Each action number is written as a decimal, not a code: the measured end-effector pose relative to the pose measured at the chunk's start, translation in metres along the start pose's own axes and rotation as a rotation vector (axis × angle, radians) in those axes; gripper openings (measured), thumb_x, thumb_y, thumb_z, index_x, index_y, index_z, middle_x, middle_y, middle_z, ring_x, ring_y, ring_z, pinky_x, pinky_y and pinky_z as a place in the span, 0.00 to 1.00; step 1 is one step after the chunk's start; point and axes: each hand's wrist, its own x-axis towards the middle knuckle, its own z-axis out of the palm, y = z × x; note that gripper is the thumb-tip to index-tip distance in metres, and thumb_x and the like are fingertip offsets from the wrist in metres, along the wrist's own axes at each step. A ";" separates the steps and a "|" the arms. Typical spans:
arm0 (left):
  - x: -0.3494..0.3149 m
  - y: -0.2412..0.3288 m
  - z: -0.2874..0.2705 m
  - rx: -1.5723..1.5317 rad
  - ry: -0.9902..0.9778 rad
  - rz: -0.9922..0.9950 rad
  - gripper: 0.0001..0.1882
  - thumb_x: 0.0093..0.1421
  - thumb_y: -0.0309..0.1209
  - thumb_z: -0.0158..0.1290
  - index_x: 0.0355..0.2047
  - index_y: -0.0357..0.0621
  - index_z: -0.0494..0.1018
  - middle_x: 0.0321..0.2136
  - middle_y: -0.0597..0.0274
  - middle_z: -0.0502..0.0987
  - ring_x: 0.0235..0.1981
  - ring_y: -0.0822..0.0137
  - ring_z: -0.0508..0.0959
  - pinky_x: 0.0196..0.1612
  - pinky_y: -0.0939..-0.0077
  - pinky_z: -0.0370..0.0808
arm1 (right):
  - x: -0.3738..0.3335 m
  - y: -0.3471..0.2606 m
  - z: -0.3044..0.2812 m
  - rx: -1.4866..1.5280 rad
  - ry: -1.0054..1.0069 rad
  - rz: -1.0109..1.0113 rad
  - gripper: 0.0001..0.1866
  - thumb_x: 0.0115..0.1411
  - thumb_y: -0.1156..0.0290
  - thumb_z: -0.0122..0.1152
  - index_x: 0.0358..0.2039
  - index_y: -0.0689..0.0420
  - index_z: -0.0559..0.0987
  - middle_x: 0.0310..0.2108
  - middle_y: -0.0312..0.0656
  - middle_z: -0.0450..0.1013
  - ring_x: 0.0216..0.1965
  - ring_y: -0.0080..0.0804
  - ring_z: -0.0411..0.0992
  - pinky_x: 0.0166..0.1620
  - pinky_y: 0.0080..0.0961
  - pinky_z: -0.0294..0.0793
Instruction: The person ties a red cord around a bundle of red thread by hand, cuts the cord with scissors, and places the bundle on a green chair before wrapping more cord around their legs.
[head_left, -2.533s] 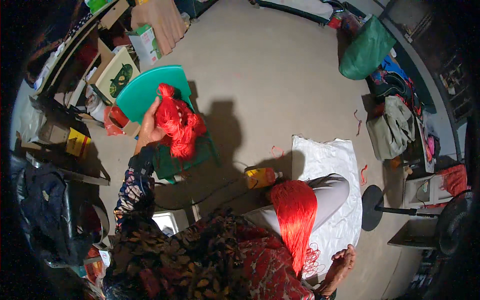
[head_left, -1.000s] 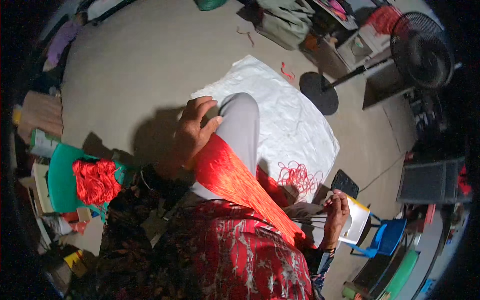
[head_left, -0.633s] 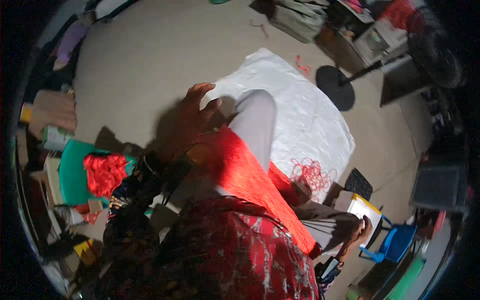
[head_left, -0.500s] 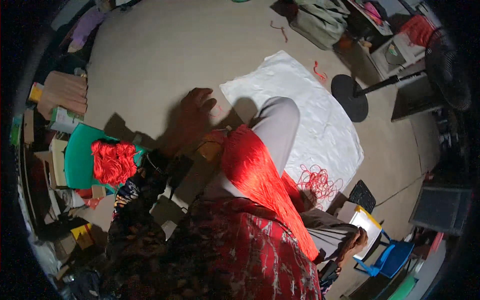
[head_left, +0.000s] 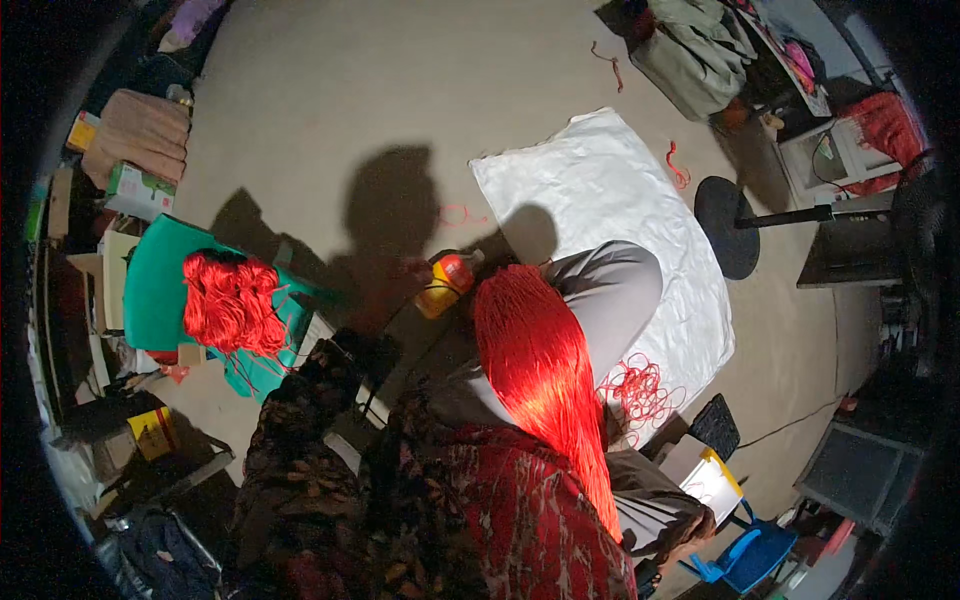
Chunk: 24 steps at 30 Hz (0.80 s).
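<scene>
A long bundle of bright red strands hangs down over my lap and my bent grey-trousered knee. A second heap of red strands lies on a green board to my left. My left hand is a dim shape in shadow next to a yellow bottle with a red cap; its fingers are not readable. My right hand shows only as a dark shape low on the right, near a white and yellow flat thing. My patterned sleeve fills the lower middle.
A white sheet is spread on the beige floor with loose red threads on its near corner. A fan's black base stands at its right. Boxes and folded cloth crowd the left; a blue chair sits lower right.
The view has swung. My left hand, earlier spread flat on the floor by the sheet, has drawn back toward the bottle. The red bundle stays over my knee.
</scene>
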 end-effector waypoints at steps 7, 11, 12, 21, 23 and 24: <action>-0.031 -0.059 0.024 0.010 0.146 -0.090 0.16 0.56 0.36 0.53 0.42 0.42 0.73 0.35 0.55 0.75 0.34 0.63 0.76 0.38 0.68 0.73 | 0.010 -0.038 -0.004 0.155 -0.052 0.137 0.20 0.62 0.59 0.43 0.36 0.66 0.75 0.34 0.53 0.70 0.37 0.48 0.67 0.43 0.40 0.64; -0.030 -0.077 0.007 0.225 0.152 -0.228 0.17 0.52 0.33 0.57 0.43 0.44 0.73 0.38 0.58 0.75 0.39 0.60 0.76 0.42 0.69 0.73 | 0.009 -0.006 -0.008 -0.142 -0.043 -0.431 0.20 0.63 0.59 0.42 0.38 0.64 0.74 0.37 0.52 0.70 0.38 0.46 0.67 0.43 0.40 0.64; -0.035 -0.076 0.004 0.197 0.147 -0.266 0.17 0.52 0.32 0.58 0.43 0.45 0.73 0.37 0.58 0.75 0.39 0.60 0.76 0.43 0.69 0.73 | 0.004 0.000 -0.007 -0.104 -0.039 -0.435 0.21 0.63 0.58 0.42 0.39 0.64 0.74 0.37 0.51 0.70 0.38 0.46 0.67 0.43 0.41 0.63; -0.039 0.008 -0.009 0.049 0.063 0.073 0.15 0.57 0.34 0.52 0.43 0.43 0.73 0.36 0.59 0.77 0.37 0.67 0.76 0.43 0.74 0.72 | 0.005 -0.017 -0.003 0.115 -0.044 0.145 0.19 0.61 0.63 0.48 0.43 0.66 0.72 0.41 0.51 0.69 0.45 0.41 0.66 0.51 0.33 0.63; -0.026 0.047 -0.016 -0.098 0.029 0.041 0.15 0.58 0.35 0.51 0.43 0.43 0.73 0.37 0.59 0.77 0.38 0.68 0.76 0.44 0.74 0.72 | 0.015 -0.056 -0.009 0.107 -0.015 0.208 0.17 0.61 0.63 0.48 0.41 0.65 0.73 0.41 0.53 0.70 0.44 0.48 0.66 0.51 0.36 0.61; -0.026 0.126 -0.003 -0.050 -0.019 -0.024 0.15 0.59 0.35 0.50 0.44 0.41 0.72 0.38 0.59 0.77 0.39 0.68 0.75 0.44 0.74 0.71 | 0.015 -0.059 -0.016 0.131 -0.043 0.198 0.17 0.60 0.63 0.48 0.41 0.64 0.73 0.41 0.51 0.69 0.46 0.47 0.65 0.52 0.37 0.61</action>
